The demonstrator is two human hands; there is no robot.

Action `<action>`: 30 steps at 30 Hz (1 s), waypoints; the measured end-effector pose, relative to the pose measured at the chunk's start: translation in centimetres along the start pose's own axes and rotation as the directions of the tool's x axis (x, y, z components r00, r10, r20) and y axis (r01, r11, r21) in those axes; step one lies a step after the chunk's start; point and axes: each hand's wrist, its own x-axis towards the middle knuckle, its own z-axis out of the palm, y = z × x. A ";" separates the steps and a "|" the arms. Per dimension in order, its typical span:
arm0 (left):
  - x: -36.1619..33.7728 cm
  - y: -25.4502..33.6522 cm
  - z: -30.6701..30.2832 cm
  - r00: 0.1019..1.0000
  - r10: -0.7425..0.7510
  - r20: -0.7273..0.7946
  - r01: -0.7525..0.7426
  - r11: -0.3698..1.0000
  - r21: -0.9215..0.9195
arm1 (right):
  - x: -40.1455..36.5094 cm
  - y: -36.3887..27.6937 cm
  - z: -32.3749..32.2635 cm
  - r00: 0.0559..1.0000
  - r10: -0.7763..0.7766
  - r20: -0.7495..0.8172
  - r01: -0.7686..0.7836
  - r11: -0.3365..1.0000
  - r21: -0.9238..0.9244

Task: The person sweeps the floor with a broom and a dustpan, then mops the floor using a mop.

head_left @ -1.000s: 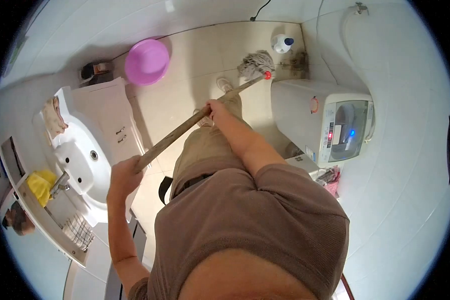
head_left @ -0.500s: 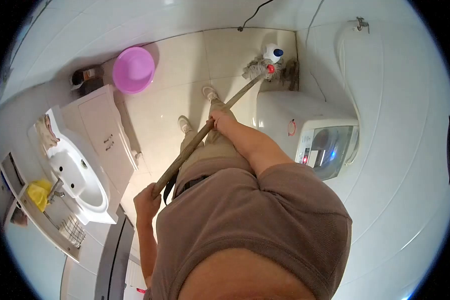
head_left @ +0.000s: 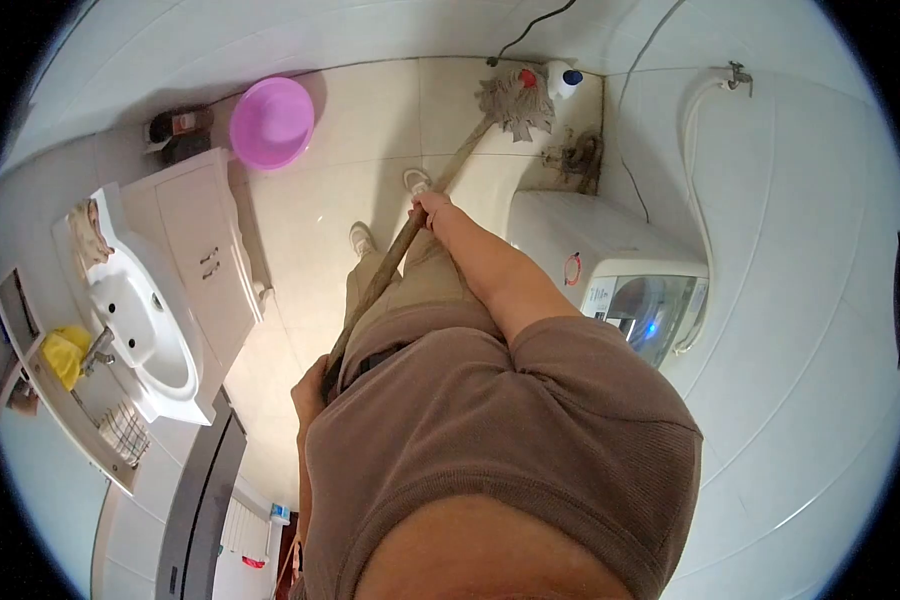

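Note:
A string mop with a long wooden handle (head_left: pixel 382 270) slants across my body. My right hand (head_left: pixel 432 210) is wrapped round the middle of the handle. Lower down, beside my waist, my left hand (head_left: pixel 312 388) grips the upper end, its fingers partly hidden. The grey mop head (head_left: pixel 515 108), with a red part on it, lies on the tiled floor near the far wall. Right beside it stands a white bottle (head_left: pixel 562 80) with a blue cap.
A pink basin (head_left: pixel 272 123) sits on the floor at the far left. A washing machine (head_left: pixel 570 235) stands on the right, with a dark hose or drain (head_left: pixel 582 158) behind it. To the left is a cabinet (head_left: pixel 195 250) with a white sink (head_left: pixel 170 345).
The mop head has moved away from me and slightly left, off the corner by the washing machine. My left hand has come closer to my waist.

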 end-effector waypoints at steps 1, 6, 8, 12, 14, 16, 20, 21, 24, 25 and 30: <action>0.4 1.2 -0.4 1.000 0.025 0.002 -0.026 0.999 0.046 | -0.3 -0.4 0.1 0.997 -0.009 0.074 0.013 0.999 -0.051; 2.2 0.9 -7.1 0.999 0.048 0.016 -0.051 0.947 0.317 | -3.0 0.8 2.4 0.980 0.078 0.185 -0.060 0.993 -0.098; 3.1 2.8 -9.9 0.994 -0.047 0.103 0.005 0.928 0.372 | -6.1 1.3 3.1 0.987 0.096 0.126 -0.089 0.994 -0.061; 5.7 4.1 -9.4 0.988 0.060 0.139 -0.113 0.904 0.413 | 0.9 2.2 -0.9 0.995 0.084 0.061 -0.080 0.995 -0.057; 7.1 3.8 -6.3 0.983 0.135 0.124 -0.168 0.932 0.321 | 2.1 0.0 -2.7 0.999 -0.037 0.009 0.038 0.961 -0.275; 8.2 5.3 -3.1 0.980 0.023 0.199 -0.074 0.964 0.254 | 3.9 -2.0 -5.5 0.961 -0.243 -0.133 0.213 0.954 -0.211; 9.6 6.0 2.7 0.964 -0.006 0.265 -0.007 0.999 0.047 | 3.7 -7.5 -9.8 0.914 -0.302 -0.272 0.197 0.914 -0.354; 10.0 6.4 3.1 0.959 -0.002 0.283 -0.002 1.000 0.016 | 4.0 -8.0 -9.1 0.909 -0.296 -0.295 0.220 0.939 -0.264; 9.0 7.3 0.9 0.960 -0.053 0.275 0.068 0.997 -0.047 | -0.4 -8.9 -6.7 0.935 -0.226 -0.272 0.137 0.940 -0.313; 8.1 7.5 0.0 0.968 -0.078 0.238 0.097 0.993 -0.069 | 0.0 -8.2 -5.7 0.958 -0.185 -0.221 0.150 0.974 -0.168; 4.9 5.4 -3.5 0.992 -0.057 0.111 0.045 0.994 0.104 | 1.8 -3.4 -1.9 0.987 -0.053 -0.152 0.040 0.995 -0.087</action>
